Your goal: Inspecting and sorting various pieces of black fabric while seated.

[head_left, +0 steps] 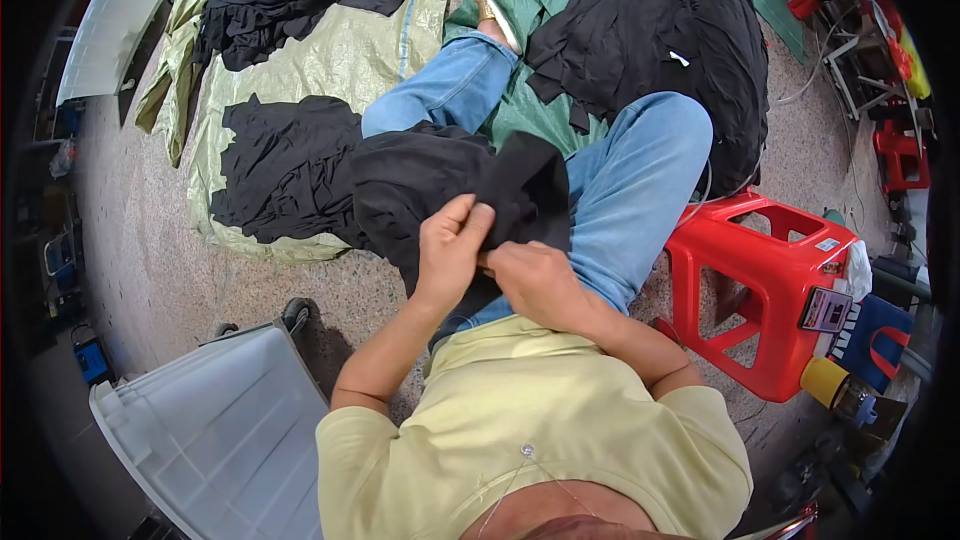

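A black garment (415,180) lies bunched across my lap, its exact kind hidden by the folds. My left hand (452,245) pinches its cloth between thumb and fingers. Close beside it, my right hand (532,275) is curled shut on the same cloth, lower and a little to the right; its fingertips are partly hidden. One flap of the fabric stands up just beyond both hands. To the left, a flat stack of black garments (285,165) touches the edge of the cloth on my lap.
Black clothing piles lie on a pale yellow sheet (330,65) and, as a big heap (650,30), on a green sheet (510,100). A red plastic stool (770,280) with a phone (827,309) stands at right. A whitish plastic bin (220,430) on wheels is at lower left.
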A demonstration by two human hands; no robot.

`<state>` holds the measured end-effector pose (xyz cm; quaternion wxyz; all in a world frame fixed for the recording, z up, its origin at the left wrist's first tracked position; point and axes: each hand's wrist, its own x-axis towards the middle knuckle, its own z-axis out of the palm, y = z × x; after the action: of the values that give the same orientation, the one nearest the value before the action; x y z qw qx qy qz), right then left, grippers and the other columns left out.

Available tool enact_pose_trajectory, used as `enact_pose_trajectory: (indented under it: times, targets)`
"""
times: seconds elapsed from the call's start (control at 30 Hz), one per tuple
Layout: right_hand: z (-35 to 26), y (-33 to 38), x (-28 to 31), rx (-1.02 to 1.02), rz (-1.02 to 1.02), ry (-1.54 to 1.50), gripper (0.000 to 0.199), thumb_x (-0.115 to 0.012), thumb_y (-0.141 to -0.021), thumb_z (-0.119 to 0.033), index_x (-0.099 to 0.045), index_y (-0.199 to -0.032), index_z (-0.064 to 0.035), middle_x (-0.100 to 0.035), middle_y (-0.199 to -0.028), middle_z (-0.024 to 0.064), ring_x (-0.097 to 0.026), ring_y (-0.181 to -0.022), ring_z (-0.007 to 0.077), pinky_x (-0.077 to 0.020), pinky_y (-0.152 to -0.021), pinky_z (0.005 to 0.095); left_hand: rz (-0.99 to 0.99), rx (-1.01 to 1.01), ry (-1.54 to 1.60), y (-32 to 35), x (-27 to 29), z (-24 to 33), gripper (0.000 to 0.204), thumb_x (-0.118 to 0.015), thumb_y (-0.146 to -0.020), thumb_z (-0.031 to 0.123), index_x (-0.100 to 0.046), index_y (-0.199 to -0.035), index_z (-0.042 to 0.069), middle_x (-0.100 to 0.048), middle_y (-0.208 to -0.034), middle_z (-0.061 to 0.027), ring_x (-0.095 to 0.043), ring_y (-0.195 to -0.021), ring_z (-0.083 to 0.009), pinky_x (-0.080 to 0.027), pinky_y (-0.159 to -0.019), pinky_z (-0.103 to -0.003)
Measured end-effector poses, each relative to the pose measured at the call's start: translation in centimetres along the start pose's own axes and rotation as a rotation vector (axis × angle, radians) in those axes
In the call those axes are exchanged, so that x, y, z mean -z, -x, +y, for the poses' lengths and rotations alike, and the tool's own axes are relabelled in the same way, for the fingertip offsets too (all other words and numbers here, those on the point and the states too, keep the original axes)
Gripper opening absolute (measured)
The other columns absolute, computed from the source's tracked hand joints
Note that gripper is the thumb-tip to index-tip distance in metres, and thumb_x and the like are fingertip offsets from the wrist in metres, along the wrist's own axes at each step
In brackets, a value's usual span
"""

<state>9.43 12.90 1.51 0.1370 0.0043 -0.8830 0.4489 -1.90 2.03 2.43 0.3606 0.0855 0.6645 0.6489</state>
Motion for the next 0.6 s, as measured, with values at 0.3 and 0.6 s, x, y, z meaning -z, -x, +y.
enact_pose_trajectory:
  times: [0.3,0.6]
  targets:
    - [3.3,1.1,1.9,-0.431,0.147,-0.365,0.014,-0.075,-0.079,-0.005,-0.069,-0.089,-0.0001,-0.067,-0.083,0.0099,-0.065,-0.073,0.0217,-0.0480,-0.066,0.0323,0.169,-0.138,0.509,-0.8,-0.6,-2.0,0.017,-0.057,-0.103,0.018,-0.064,-0.103,0.003,-0.056,-0.086,0.0082,-0.047,-0.079,0.0003,-0.039,-0.074,-0.017]
    - [2.9,0.5,2.5,-0.405,0.144,-0.555,0.016,-0.074,-0.079,0.004,-0.072,-0.094,-0.0002,-0.061,-0.077,0.0023,-0.054,-0.069,0.0075,-0.0396,-0.060,0.0230,0.347,-0.269,0.303,-2.9,-1.6,0.0,0.013,-0.066,-0.097,0.013,-0.068,-0.093,0.001,-0.060,-0.083,0.0058,-0.049,-0.074,-0.0003,-0.040,-0.067,-0.016]
